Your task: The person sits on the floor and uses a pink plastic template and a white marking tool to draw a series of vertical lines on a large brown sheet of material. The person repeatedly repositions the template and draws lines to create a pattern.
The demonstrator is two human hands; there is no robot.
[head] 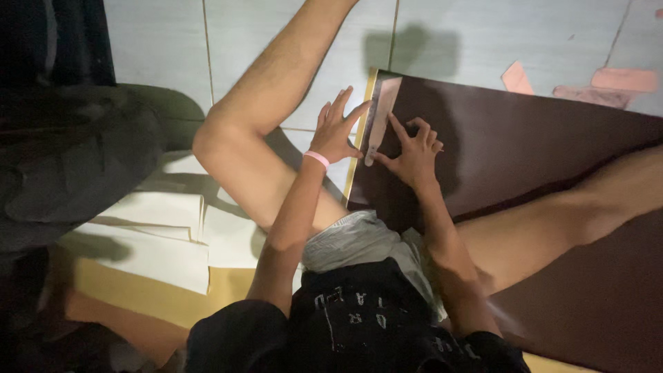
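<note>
A large dark brown sheet (525,145) lies on the tiled floor in front of me, with a pale yellowish edge along its left side. On that left edge rests a narrow grey strip (378,117), like a ruler or tape. My left hand (337,128), with a pink band on the wrist, has its fingers spread and presses on the sheet's edge beside the strip. My right hand (413,148) rests on the sheet, its index finger and thumb touching the strip. Neither hand grips anything.
My bare legs spread to either side of the sheet; the left knee (214,135) is raised. Pale paper sheets (166,228) and tan cardboard (138,290) lie at left. Pink scraps (601,83) lie on the tiles at top right. Dark fabric (62,152) fills the far left.
</note>
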